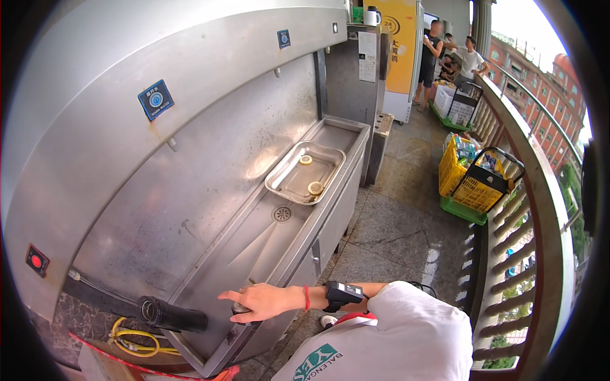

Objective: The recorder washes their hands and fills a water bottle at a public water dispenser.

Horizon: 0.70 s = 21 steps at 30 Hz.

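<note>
My right hand [264, 303] reaches leftward over the near end of a long stainless steel sink [254, 238]. Its back faces up, and a red cord circles the wrist. Between thumb and fingers shows a small round dark-silver thing [239, 308]; its kind is mostly hidden. To the left of the hand, a black cylindrical flask [175, 315] lies tilted at the sink's near left corner, a ringed round end facing left. My left hand is out of view. Farther along the sink sits a metal tray [293, 184] with two round yellowish slices [315, 188] in it.
Small spouts [172, 145] stick out beneath the dispenser panel [95, 120]. A yellow hose [136, 348] coils at lower left. Right of the walkway stand yellow crates [464, 184] on a green trolley beside a stone railing [540, 209]. Several people [470, 61] are far back.
</note>
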Motion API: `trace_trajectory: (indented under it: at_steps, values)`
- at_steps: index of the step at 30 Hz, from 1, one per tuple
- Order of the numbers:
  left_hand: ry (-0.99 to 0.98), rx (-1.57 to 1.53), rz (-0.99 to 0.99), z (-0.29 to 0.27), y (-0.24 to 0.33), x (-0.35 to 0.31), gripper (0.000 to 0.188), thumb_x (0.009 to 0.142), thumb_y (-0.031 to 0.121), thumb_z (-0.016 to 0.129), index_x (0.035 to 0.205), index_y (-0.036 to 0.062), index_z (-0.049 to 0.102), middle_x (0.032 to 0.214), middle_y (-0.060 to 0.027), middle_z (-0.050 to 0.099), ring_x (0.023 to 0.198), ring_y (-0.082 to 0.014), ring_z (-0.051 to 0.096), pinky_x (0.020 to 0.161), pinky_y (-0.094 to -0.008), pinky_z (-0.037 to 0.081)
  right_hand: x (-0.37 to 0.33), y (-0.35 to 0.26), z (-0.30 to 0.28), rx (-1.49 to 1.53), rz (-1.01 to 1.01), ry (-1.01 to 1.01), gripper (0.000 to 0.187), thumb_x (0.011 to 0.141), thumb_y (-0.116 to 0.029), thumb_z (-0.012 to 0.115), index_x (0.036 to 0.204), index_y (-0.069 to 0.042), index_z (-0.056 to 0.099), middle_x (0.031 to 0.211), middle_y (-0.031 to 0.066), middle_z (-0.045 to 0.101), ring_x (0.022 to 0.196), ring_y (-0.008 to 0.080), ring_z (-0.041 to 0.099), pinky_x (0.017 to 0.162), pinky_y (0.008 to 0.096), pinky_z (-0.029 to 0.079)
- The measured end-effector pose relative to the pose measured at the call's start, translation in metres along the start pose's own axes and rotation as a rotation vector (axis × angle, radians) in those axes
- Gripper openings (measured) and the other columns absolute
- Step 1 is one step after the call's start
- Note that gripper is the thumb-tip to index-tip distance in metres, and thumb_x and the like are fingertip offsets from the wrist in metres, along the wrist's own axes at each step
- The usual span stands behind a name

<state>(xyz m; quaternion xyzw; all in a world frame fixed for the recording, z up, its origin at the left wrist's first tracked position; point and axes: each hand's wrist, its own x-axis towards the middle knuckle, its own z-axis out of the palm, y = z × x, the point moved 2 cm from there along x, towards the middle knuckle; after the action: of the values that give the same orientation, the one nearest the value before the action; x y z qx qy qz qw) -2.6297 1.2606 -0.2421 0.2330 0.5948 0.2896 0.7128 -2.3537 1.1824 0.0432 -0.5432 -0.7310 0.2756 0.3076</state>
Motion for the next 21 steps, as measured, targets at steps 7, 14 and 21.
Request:
trace_trajectory:
  at_steps: [7,14,21]
  values:
    - [0.061,0.010,0.060,-0.020,0.008,0.002,0.019,0.089,0.031,0.050,0.089,0.0178,0.063,0.094,-0.0032,0.066,0.098,-0.0261,0.062,0.073,-0.0401,0.049,0.001,0.006,0.008,0.011,-0.082,0.146,0.060,0.089,-0.044,0.052,0.132,-0.005,0.036,0.064,0.0164,0.060,0.065,0.0401,0.059,0.063,0.0469,0.047]
    - [0.169,0.080,0.209,-0.062,0.018,0.001,0.018,0.089,0.030,0.050,0.090,0.0178,0.063,0.094,-0.0037,0.066,0.097,-0.0259,0.063,0.073,-0.0404,0.049,0.002,0.008,0.009,0.029,-0.092,0.150,0.060,0.090,-0.044,0.052,0.131,-0.004,0.037,0.061,0.0159,0.058,0.063,0.0397,0.058,0.062,0.0463,0.046]
    - [0.317,0.313,0.391,-0.106,0.002,0.000,0.017,0.089,0.029,0.050,0.091,0.0179,0.064,0.095,-0.0042,0.067,0.097,-0.0256,0.063,0.072,-0.0406,0.050,0.005,0.005,0.011,0.045,-0.075,0.108,0.063,0.090,-0.051,0.050,0.130,-0.003,0.039,0.064,0.0177,0.058,0.069,0.0406,0.059,0.066,0.0462,0.046]
